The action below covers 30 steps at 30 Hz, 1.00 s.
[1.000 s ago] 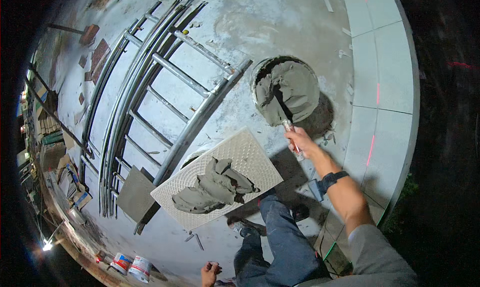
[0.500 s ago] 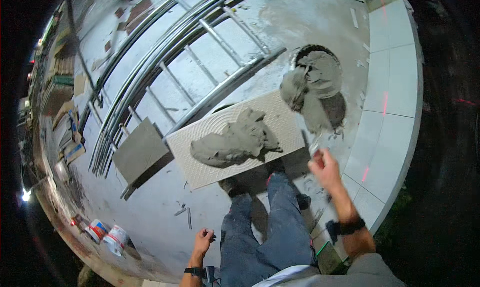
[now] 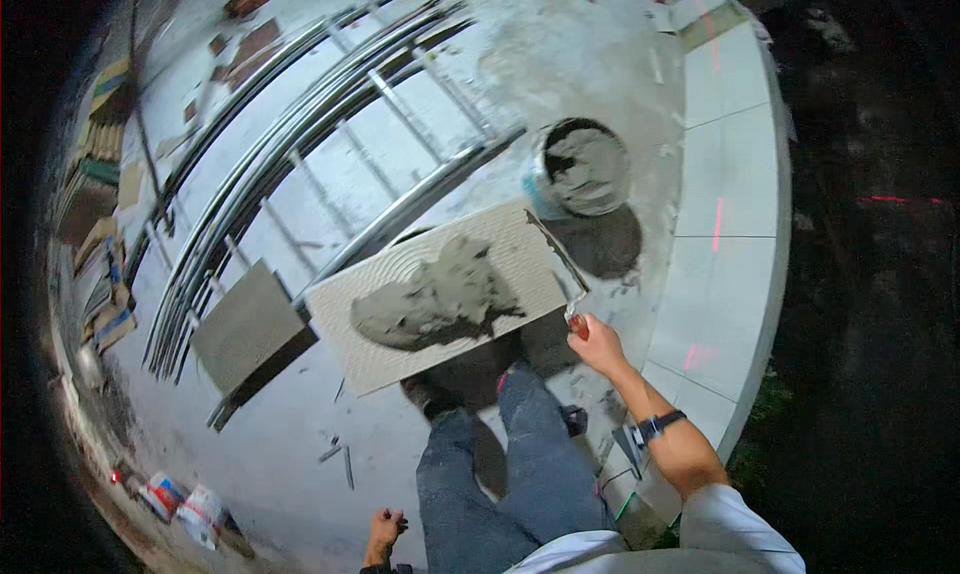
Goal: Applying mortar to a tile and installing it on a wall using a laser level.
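Observation:
My right hand [image 3: 598,346] is closed on a trowel [image 3: 578,319] by its reddish handle, at the right end of a cream tile [image 3: 352,324] with a ridged surface. A thick heap of grey mortar [image 3: 430,299] lies on that tile. Behind it a round bucket [image 3: 590,169] holds more mortar. My left hand [image 3: 388,524] hangs low beside my leg, fingers curled; what is in them, if anything, is too small to make out.
A metal ladder and scaffold frames [image 3: 350,174] lie across the floor, with a grey board [image 3: 245,329] on them. Cardboard and stacks [image 3: 100,204] line the left; small buckets [image 3: 200,514] sit lower left. A pale tiled ledge [image 3: 725,294] with red laser lines edges a dark area.
My right hand and the trowel came down from the bucket, carrying mortar half a second ago, to the tile's right end. The view has also shifted.

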Each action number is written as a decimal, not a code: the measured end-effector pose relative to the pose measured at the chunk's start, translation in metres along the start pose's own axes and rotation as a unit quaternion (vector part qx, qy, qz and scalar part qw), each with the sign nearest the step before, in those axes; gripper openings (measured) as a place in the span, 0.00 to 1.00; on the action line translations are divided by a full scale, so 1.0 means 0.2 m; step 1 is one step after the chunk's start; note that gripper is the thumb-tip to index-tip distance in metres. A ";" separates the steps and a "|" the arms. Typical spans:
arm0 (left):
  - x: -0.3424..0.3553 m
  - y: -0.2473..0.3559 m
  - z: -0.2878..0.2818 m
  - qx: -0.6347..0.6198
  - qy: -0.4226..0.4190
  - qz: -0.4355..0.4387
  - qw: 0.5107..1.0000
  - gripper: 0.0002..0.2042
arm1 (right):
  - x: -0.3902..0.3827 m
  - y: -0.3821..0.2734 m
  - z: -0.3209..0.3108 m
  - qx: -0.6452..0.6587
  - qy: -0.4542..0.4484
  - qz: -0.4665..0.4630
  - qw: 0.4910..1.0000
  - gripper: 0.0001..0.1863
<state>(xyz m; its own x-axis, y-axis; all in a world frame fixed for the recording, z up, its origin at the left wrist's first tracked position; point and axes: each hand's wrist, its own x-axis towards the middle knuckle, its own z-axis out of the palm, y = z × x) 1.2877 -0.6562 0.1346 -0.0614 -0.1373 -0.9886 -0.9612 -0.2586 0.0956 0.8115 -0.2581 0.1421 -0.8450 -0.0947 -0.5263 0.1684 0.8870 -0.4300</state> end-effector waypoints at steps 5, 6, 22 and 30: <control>-0.05 0.45 0.37 0.001 0.006 0.032 0.999 0.08 | 0.63 0.46 -0.14 -0.077 0.049 0.061 0.994 0.17; -0.05 0.53 0.43 -0.010 -0.003 0.067 0.998 0.08 | 0.78 0.54 -0.12 -0.105 0.056 0.070 0.990 0.16; -0.34 1.09 0.64 0.055 0.025 -0.006 0.998 0.07 | 0.55 0.85 -0.20 0.164 -0.087 0.107 0.977 0.19; -0.18 0.99 0.52 0.005 0.004 0.012 1.000 0.08 | 1.05 0.81 -0.15 0.395 0.033 0.217 0.892 0.19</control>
<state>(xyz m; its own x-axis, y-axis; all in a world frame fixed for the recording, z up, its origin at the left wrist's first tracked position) 1.0721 -0.6022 0.1778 -0.0830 -0.1518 -0.9849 -0.9619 -0.2463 0.1190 0.6462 -0.1209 -0.0164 -0.6363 0.2308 -0.7362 0.7706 0.2349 -0.5924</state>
